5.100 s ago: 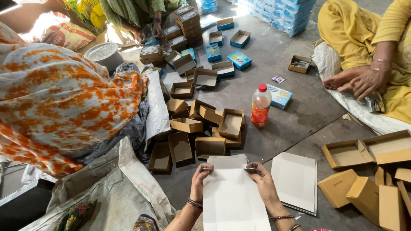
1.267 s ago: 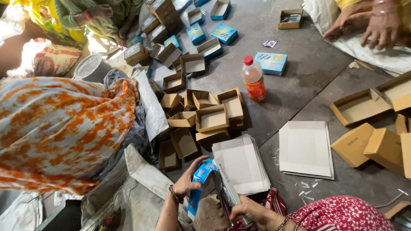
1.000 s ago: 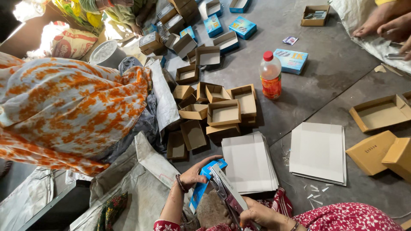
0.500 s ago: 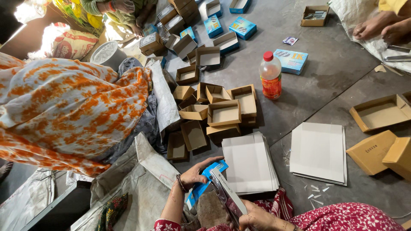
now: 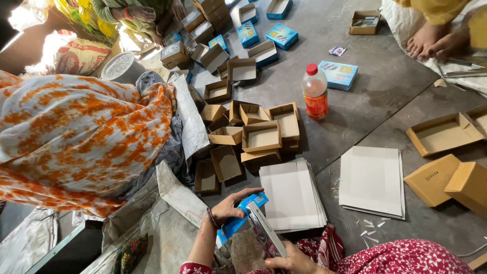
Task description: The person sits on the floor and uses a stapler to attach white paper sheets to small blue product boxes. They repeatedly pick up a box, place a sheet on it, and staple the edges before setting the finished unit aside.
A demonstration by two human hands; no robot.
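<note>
**Q:** What sits farthest left on the grey concrete floor [image 5: 385, 86]?

**A:** A co-worker draped in orange-and-white patterned cloth [image 5: 71, 137] fills the nine o'clock side. Beside that figure lie grey woven sacks [image 5: 167, 213], probably spread as a sitting mat.

**Q:** And the worker's own hands?

**A:** At six o'clock, the left hand [image 5: 231, 208] rests with fingers curled over a flat blue printed carton sheet [image 5: 238, 220], apparently pinning it down. The right hand [image 5: 294, 261] is clenched around a slim metal stapler-like tool [image 5: 265, 236], angled up toward the blue sheet. Whether the tool's tip touches the sheet I cannot tell.

**Q:** Why the stacks close by?

**A:** A pile of flat white card sheets [image 5: 291, 195] lies just beside the left hand, at about one o'clock from it, seemingly kept within easy reach. A second white stack [image 5: 373, 180] lies farther toward three o'clock.

**Q:** What lies beyond?

**A:** Open brown cardboard trays [image 5: 253, 134] cluster at twelve o'clock, mouths upward. A plastic bottle of orange drink with a red cap [image 5: 315, 94] stands upright past them. At three o'clock rest closed tan cardboard boxes [image 5: 449, 180].
</note>
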